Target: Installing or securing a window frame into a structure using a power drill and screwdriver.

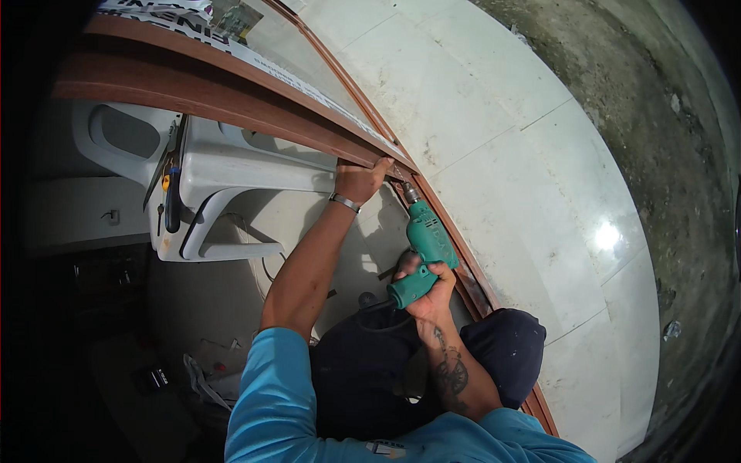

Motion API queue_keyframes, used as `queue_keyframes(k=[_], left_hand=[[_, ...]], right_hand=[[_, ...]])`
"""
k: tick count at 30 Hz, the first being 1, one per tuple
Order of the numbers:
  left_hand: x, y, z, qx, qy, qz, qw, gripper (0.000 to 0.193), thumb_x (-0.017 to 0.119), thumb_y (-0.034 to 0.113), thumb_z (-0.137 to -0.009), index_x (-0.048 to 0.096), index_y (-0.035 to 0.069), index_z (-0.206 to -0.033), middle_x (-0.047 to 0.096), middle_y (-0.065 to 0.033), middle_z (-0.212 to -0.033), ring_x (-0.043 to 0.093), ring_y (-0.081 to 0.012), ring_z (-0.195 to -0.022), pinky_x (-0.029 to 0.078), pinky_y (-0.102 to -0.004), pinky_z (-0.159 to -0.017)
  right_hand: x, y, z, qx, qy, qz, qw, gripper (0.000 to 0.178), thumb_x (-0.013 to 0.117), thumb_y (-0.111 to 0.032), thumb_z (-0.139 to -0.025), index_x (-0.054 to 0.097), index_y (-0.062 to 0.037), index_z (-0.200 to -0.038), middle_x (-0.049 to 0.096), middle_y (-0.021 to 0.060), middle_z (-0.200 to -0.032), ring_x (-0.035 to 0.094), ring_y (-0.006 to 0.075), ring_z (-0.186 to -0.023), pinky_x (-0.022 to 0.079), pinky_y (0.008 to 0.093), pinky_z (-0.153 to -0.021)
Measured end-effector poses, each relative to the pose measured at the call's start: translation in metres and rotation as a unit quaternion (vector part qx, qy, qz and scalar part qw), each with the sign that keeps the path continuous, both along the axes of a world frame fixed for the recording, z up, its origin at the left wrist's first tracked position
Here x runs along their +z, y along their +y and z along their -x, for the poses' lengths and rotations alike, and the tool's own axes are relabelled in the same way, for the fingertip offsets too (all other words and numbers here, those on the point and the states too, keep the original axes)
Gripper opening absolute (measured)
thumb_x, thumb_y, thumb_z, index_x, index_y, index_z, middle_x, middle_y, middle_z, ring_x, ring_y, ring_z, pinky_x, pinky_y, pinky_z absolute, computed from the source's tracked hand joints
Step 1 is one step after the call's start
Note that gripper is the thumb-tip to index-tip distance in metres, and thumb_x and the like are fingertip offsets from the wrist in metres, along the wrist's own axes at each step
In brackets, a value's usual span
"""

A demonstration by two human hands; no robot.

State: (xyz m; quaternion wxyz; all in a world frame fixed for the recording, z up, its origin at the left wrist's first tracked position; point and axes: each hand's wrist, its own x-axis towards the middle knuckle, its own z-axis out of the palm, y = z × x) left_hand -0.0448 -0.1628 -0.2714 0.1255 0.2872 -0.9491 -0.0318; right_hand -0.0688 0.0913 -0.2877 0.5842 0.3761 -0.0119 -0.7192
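Pale tiled floor [532,185] spreads right. Brown bar [193,100] slants from upper left, meeting brown rail [540,413] near centre. White plastic chair [247,166] left, partly covered by bar. Green drill [429,239] at centre, beside rail, chuck toward bar's end; bit contact unclear. Right hand [434,292] wrapped round drill's handle. Left hand [358,184] clasps bar near same end, fingers partly hidden. Dark-handled tool [173,204] on chair. Metal wristband [345,202] round left wrist.
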Motion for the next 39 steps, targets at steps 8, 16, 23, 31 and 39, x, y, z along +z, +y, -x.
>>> queue_keyframes(k=[8, 16, 23, 31, 39], left_hand=[[0.016, 0.006, 0.011, 0.128, 0.144, -0.195, 0.962, 0.023, 0.071, 0.025, -0.079, 0.070, 0.004, -0.090, 0.070, -0.0166, -0.095, 0.065, -0.0339, -0.088, 0.051, -0.0391, -0.079], [0.009, 0.002, 0.010, 0.119, 0.175, -0.182, 0.960, 0.022, 0.072, 0.022, -0.078, 0.070, 0.004, -0.089, 0.070, -0.0154, -0.084, 0.067, -0.0332, -0.079, 0.053, -0.0394, -0.071], [0.017, 0.003, 0.015, 0.123, 0.168, -0.194, 0.959, 0.022, 0.073, 0.022, -0.077, 0.069, 0.003, -0.087, 0.069, -0.0149, -0.082, 0.066, -0.0344, -0.076, 0.052, -0.0403, -0.069], [0.013, 0.000, 0.015, 0.112, 0.164, -0.172, 0.965, 0.022, 0.073, 0.022, -0.077, 0.069, 0.003, -0.088, 0.069, -0.0148, -0.082, 0.066, -0.0346, -0.077, 0.052, -0.0407, -0.070], [0.005, -0.004, 0.011, 0.105, 0.170, -0.160, 0.967, 0.023, 0.073, 0.021, -0.076, 0.069, 0.002, -0.088, 0.069, -0.0161, -0.084, 0.065, -0.0349, -0.080, 0.052, -0.0406, -0.072]], right_hand=[[0.011, -0.009, 0.002, 0.035, 0.127, -0.033, 0.991, 0.052, 0.059, -0.012, -0.065, 0.054, 0.0015, -0.115, 0.063, 0.0129, -0.097, 0.063, 0.0227, -0.077, 0.054, 0.0399, -0.072], [0.009, -0.019, -0.014, 0.011, 0.188, -0.066, 0.980, 0.049, 0.052, -0.006, -0.068, 0.052, 0.0007, -0.116, 0.063, 0.0159, -0.093, 0.061, 0.0267, -0.076, 0.055, 0.0411, -0.070], [0.016, -0.028, -0.025, 0.032, 0.349, -0.176, 0.920, 0.034, 0.046, -0.006, -0.068, 0.052, 0.0051, -0.100, 0.059, 0.0147, -0.084, 0.060, 0.0263, -0.070, 0.054, 0.0400, -0.063], [0.012, -0.035, -0.033, 0.040, 0.519, -0.250, 0.817, 0.041, 0.054, 0.007, -0.067, 0.051, 0.0074, -0.108, 0.063, 0.0149, -0.086, 0.062, 0.0226, -0.069, 0.053, 0.0323, -0.060], [0.023, -0.031, 0.011, 0.149, 0.695, -0.318, 0.627, 0.036, 0.062, -0.002, -0.066, 0.055, 0.0052, -0.100, 0.066, 0.0129, -0.083, 0.062, 0.0215, -0.074, 0.049, 0.0307, -0.072]])
